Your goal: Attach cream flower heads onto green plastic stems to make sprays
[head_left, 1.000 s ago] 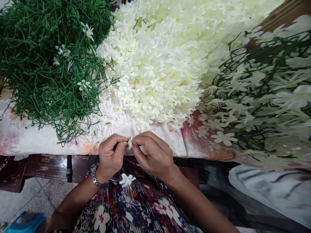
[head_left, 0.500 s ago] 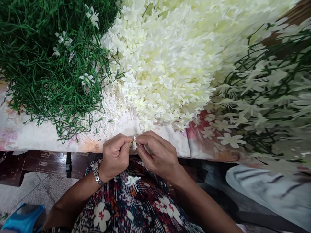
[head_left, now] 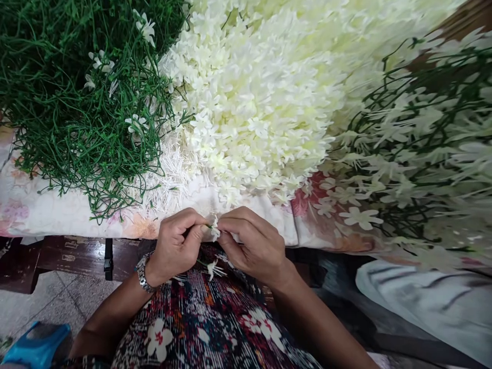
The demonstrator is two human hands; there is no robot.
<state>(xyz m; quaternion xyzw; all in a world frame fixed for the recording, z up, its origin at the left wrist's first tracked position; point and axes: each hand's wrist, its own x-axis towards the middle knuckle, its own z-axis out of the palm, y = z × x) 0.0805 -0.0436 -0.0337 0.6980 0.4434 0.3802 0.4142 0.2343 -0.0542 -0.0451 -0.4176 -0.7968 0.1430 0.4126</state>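
My left hand [head_left: 179, 243], with a metal watch at the wrist, pinches a thin green stem close to the table's front edge. A small white flower [head_left: 214, 228] sits at the stem's tip, between my two hands. The fingertips of my right hand [head_left: 251, 246] are pressed together at the flower's other side. Below my left hand another white flower [head_left: 214, 269] hangs on a green stem over my patterned clothing. Beyond my hands lie a heap of loose white blossoms [head_left: 257, 102] and a pile of white thin strands [head_left: 169, 177].
Green stems [head_left: 77, 102] are heaped at the left of the cloth-covered table [head_left: 69, 212]. Stems with white flowers [head_left: 403, 169] lie at the right. A person's light-clad leg [head_left: 418, 302] is at the lower right, a blue stool [head_left: 36, 346] at the lower left.
My left hand has shifted slightly left, and more of the flower shows between my fingertips. The hanging flower has swung up and turned its petals.
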